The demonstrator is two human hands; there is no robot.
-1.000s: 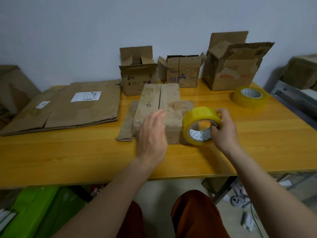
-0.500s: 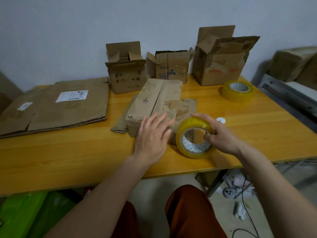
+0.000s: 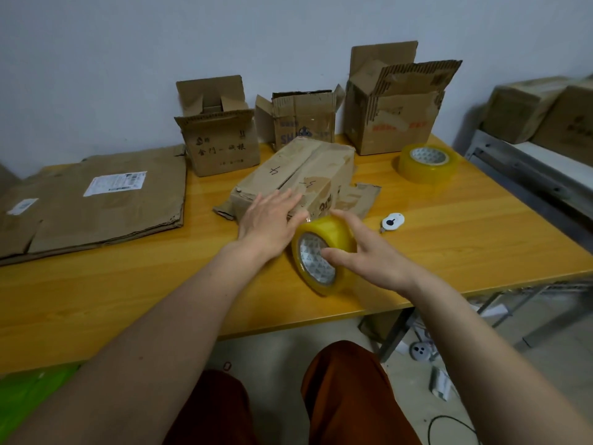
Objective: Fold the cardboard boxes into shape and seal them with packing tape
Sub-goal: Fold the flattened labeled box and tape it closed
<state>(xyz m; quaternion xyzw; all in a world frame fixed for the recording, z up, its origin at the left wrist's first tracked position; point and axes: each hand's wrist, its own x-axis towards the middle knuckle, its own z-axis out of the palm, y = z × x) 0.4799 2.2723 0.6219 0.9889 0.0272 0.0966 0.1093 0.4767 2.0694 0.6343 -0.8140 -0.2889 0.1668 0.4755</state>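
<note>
A long folded cardboard box (image 3: pixel 298 175) with "4" and "3" written on it lies in the middle of the yellow table (image 3: pixel 128 284). My left hand (image 3: pixel 272 220) rests flat with straight fingers on the box's near end. My right hand (image 3: pixel 369 255) holds a yellow tape roll (image 3: pixel 324 252) on its edge just in front of the box, thumb in the core and fingers over the rim. A loose cardboard flap (image 3: pixel 359 197) sticks out beside the box on the right.
Three open boxes (image 3: pixel 221 146) (image 3: pixel 305 123) (image 3: pixel 398 117) stand along the wall. Flattened cardboard (image 3: pixel 96 200) lies at the left. A second tape roll (image 3: pixel 428 162) and a small white cutter (image 3: pixel 393 221) sit to the right. A shelf with more boxes (image 3: pixel 529 114) stands further right.
My right hand has brought the tape roll down and nearer to the table's front edge. My left hand has settled onto the box's near end. The box has turned slightly.
</note>
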